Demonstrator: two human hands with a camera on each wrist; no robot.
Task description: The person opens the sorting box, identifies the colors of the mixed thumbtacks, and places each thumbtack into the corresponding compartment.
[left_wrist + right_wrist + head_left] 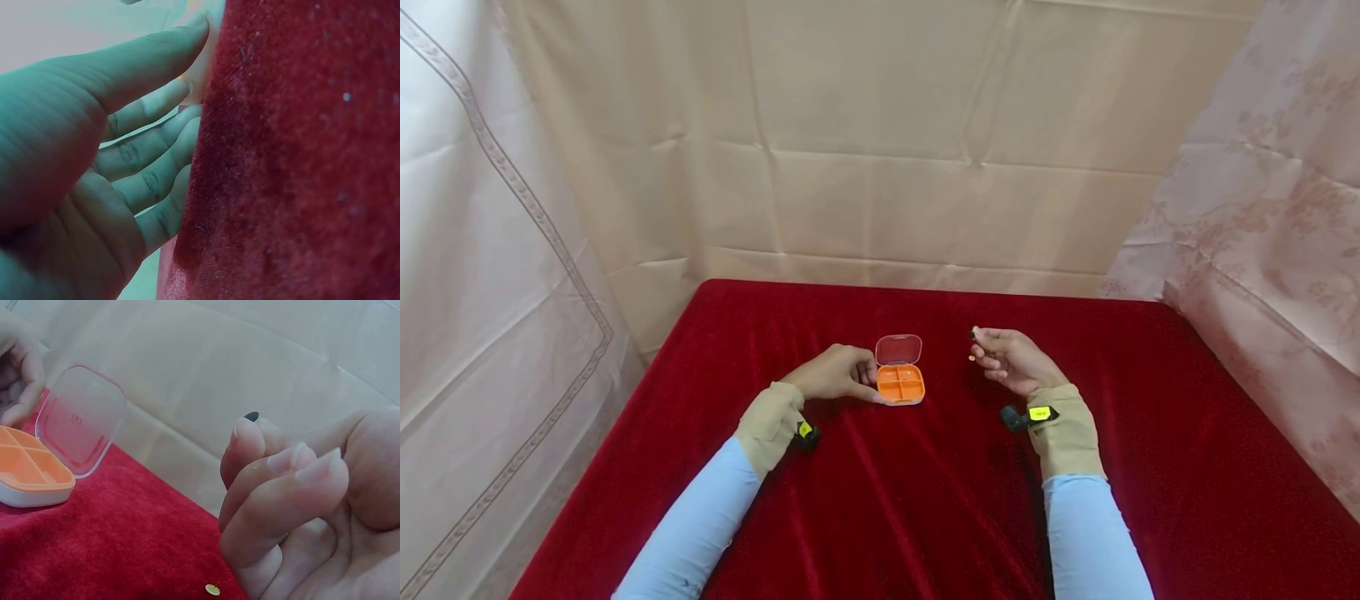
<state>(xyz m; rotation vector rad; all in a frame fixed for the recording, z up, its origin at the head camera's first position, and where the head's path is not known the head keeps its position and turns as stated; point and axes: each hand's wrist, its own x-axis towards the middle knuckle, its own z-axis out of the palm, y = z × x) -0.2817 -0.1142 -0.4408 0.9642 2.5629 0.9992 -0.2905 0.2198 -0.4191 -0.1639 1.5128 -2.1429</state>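
Observation:
An orange pill box (pixel 901 384) with several compartments stands on the red cloth, its clear lid (pixel 898 349) raised at the back. The compartments look bare. My left hand (pixel 838 372) holds the box by its left side, thumb at the near corner and fingers farther back. In the left wrist view the thumb and forefinger touch the pale box wall (pixel 199 78). To the right of the box, my right hand (pixel 1018 360) is raised and pinches a small dark piece (pixel 252 417) between thumb and forefinger. Most of that piece is hidden.
A small yellow disc (pixel 212 589) lies on the cloth below the right hand. The red cloth-covered table (pixel 865 500) reaches back to a beige curtain (pixel 880 167). Pale drapes hang at the left (pixel 475 250) and right (pixel 1262 208).

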